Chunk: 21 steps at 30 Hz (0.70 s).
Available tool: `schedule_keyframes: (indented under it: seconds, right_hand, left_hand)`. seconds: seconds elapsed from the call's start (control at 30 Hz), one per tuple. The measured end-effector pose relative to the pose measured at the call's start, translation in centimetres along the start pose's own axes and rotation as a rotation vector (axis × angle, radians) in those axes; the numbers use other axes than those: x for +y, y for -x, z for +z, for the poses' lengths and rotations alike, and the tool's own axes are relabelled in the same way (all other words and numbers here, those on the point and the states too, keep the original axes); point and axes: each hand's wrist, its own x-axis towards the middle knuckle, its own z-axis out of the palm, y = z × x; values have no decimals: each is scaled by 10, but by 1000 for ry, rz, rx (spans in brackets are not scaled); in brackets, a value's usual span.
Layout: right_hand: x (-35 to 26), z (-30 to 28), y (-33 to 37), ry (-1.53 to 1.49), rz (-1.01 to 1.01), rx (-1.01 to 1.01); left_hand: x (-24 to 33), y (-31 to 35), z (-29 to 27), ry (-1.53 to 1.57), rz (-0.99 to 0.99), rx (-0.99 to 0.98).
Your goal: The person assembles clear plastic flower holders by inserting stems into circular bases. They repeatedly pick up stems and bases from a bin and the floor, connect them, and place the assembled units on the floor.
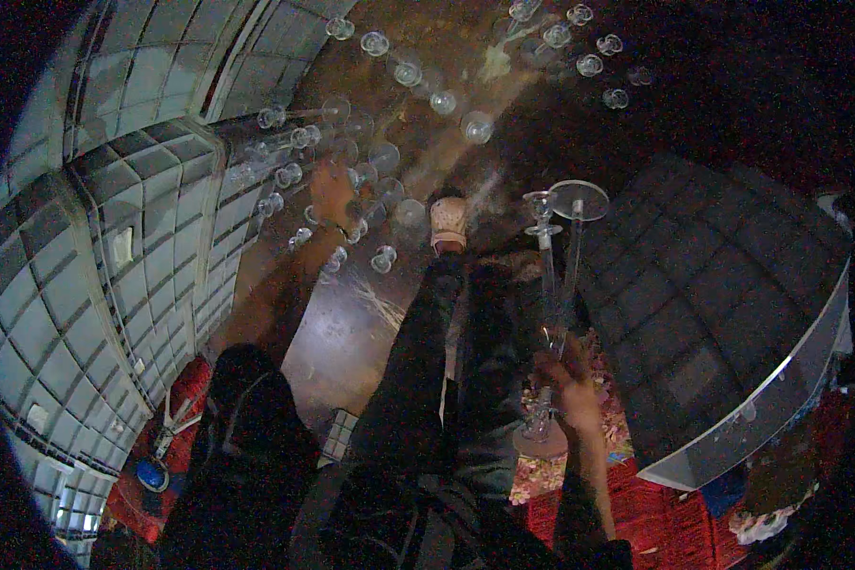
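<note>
My right hand (572, 385) is closed around the stems of clear, long-stemmed glass pieces that look like candle holders. One held piece ends upward in a round flat disc (579, 199), and beside it a narrower cupped end (541, 214) points up. Below the fist sits a broad round base (540, 439). My left arm stretches forward, its hand (332, 195) among several similar clear stemmed pieces (384, 258) standing on the floor. Dim light blurs the left fingers, so whether they grip a stem cannot be told.
More clear stemmed pieces (443, 102) stand in rows farther ahead. A tiled wall (152, 180) runs along the left, and a dark tiled block (722, 304) with a pale edge stands at right. My sandalled foot (448, 223) rests between. Red fringed cloth (660, 518) lies lower right.
</note>
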Motion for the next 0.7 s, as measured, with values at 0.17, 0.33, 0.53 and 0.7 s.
schedule_keyframes:
  seconds: [0.17,0.33,0.53,0.7]
  right_hand:
    - [30,-6,-12,222,-206,-136]
    - [40,-7,-10,952,-298,-52]
    - [30,17,0,783,-564,-125]
    - [27,-1,-5,759,-486,-380]
  left_hand:
    - [139,49,-94,755,111,-339]
    - [235,114,-144,1209,-289,-1237]
    - [285,170,-167,1583,-826,-1199]
    - [270,172,-162,1580,-909,-1226]
